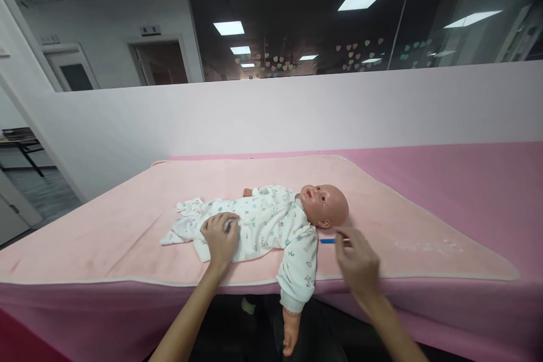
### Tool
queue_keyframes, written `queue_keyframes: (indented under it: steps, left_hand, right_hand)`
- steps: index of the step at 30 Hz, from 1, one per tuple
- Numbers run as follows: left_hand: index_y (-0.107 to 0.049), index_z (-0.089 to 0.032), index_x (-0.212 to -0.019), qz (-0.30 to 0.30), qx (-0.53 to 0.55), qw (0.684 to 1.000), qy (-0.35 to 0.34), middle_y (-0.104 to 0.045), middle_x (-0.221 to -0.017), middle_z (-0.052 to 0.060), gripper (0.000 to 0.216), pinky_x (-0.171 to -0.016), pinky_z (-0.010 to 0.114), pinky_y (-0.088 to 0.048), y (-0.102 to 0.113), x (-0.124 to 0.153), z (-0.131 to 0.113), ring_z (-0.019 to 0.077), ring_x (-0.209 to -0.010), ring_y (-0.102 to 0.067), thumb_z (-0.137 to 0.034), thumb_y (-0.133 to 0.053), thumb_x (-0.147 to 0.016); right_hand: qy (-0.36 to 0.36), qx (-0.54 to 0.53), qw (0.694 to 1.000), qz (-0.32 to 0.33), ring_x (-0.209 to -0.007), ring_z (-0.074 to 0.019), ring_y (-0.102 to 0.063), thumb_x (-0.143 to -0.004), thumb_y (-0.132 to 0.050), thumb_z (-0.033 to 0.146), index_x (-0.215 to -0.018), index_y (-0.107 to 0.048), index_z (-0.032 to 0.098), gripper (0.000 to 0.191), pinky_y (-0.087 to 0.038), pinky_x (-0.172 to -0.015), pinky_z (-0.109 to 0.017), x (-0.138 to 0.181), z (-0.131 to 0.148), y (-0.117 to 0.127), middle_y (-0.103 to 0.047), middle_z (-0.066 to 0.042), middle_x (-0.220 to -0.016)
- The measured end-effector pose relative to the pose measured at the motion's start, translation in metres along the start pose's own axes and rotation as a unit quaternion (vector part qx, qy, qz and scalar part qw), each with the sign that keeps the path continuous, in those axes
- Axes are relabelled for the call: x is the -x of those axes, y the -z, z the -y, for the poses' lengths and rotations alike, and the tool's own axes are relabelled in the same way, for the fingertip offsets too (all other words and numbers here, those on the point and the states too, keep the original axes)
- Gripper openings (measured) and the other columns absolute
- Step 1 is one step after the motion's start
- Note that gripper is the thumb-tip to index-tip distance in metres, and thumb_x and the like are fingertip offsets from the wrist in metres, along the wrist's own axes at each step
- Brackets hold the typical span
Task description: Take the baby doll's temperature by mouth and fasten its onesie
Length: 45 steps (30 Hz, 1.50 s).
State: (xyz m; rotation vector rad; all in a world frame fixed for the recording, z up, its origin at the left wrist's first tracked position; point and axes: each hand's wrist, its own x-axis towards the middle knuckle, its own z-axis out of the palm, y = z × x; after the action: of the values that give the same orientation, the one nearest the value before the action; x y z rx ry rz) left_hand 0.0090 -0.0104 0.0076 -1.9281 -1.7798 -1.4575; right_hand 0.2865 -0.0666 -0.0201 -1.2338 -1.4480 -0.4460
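A baby doll (324,203) in a white patterned romper (267,223) lies on its back on a pale pink blanket (127,220), head to the right. One doll arm hangs over the table's front edge. My left hand (219,236) rests on the doll's belly, fingers curled into the cloth. My right hand (355,260) hovers just right of the doll's shoulder, fingers pinched on a thin blue stick (328,241) that points toward the doll's neck.
The blanket covers a table with a darker pink cover (487,192). A white partition wall (275,113) runs behind it, with dark glass above. A doorway and a desk (21,147) lie to the left.
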Motion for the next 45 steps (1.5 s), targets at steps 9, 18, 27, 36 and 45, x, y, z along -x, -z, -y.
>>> queue_keyframes:
  steps: [9, 18, 27, 36, 45]
  left_hand:
    - [-0.062, -0.025, -0.073, 0.021, 0.002, 1.0, 0.001, -0.066, -0.085, -0.003, 0.021, -0.087, 0.037, -0.025, 0.001, 0.001, -0.002, 0.0184, -0.09, -0.053, -0.017, -0.042, -0.075]
    - [-0.062, -0.024, -0.074, 0.031, -0.008, 0.999, -0.008, -0.066, -0.086, -0.001, 0.022, -0.087, 0.037, -0.026, 0.002, 0.0, -0.001, 0.0191, -0.091, -0.052, -0.018, -0.041, -0.078]
    - [-0.062, -0.024, -0.075, 0.033, -0.009, 0.999, -0.017, -0.065, -0.086, 0.0, 0.022, -0.085, 0.038, -0.028, 0.001, 0.0, 0.001, 0.0205, -0.09, -0.052, -0.018, -0.042, -0.078]
    - [-0.062, -0.024, -0.076, 0.043, -0.012, 0.999, -0.007, -0.065, -0.087, -0.001, 0.022, -0.086, 0.037, -0.028, 0.002, -0.001, -0.001, 0.02, -0.091, -0.052, -0.019, -0.04, -0.078]
    - [-0.062, -0.024, -0.075, 0.043, -0.01, 0.999, -0.008, -0.065, -0.086, 0.0, 0.021, -0.086, 0.038, -0.028, 0.001, -0.001, 0.0, 0.0199, -0.091, -0.052, -0.018, -0.041, -0.078]
  right_hand:
    - [-0.072, 0.091, 0.949, 0.293, -0.084, -0.024, -0.06, -0.082, -0.04, 0.036, -0.081, -0.061, 0.019, 0.028, -0.045, -0.077, -0.039, 0.01, -0.11, 0.046, -0.066, -0.008, -0.089]
    - [-0.201, 0.003, 0.951, 0.236, -0.08, -0.0213, -0.062, -0.079, -0.043, 0.046, -0.084, -0.06, 0.022, 0.03, -0.045, -0.062, -0.029, -0.043, -0.045, 0.081, -0.067, -0.004, -0.081]
    - [-0.18, 0.007, 0.961, 0.208, -0.057, -0.0175, -0.059, -0.079, -0.046, 0.045, -0.08, -0.064, 0.02, 0.03, -0.042, -0.055, -0.028, -0.059, -0.031, 0.066, -0.062, -0.002, -0.06]
    - [-0.236, -0.11, 0.941, 0.218, -0.051, -0.0145, -0.057, -0.077, -0.049, 0.048, -0.084, -0.064, 0.017, 0.035, -0.045, -0.05, -0.024, -0.058, -0.007, 0.047, -0.061, -0.001, -0.057]
    - [-0.14, 0.135, 0.959, 0.205, -0.061, -0.0208, -0.061, -0.079, -0.045, 0.042, -0.092, -0.065, 0.021, 0.032, -0.038, -0.052, -0.028, -0.059, -0.029, 0.055, -0.068, -0.005, -0.07]
